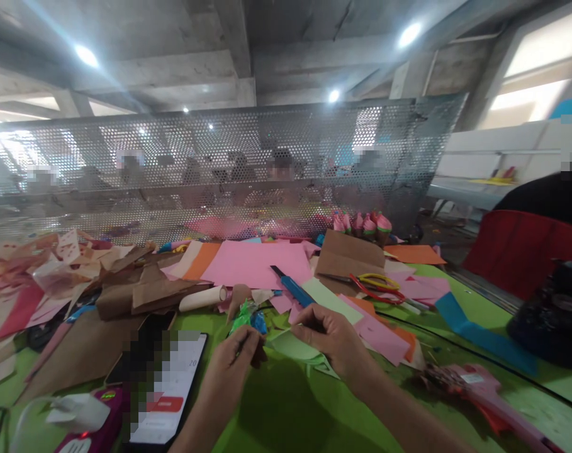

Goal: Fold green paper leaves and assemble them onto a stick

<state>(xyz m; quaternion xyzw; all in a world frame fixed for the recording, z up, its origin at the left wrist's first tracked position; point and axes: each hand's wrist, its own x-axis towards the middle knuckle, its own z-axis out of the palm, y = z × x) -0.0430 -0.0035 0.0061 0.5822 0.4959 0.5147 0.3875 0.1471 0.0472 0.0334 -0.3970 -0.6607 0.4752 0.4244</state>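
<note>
Two bare hands fill my view: my left hand [238, 349] pinches narrowly, contents unclear, beside crinkled green film [242, 316]; pale green paper [292, 346] looks unfinished by my right hand [337, 336], its fingers curled narrow, grip unclear, while pink-topped cones [383, 224] behind look already formed.

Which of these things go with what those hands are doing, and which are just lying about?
Probably in use, being nearest the hands:
Pale green paper, between left hand and right hand
Blue knife, just beyond the right hand

Seemingly just lying about:
Phone
White plug
Paper roll
Blue strip
</note>
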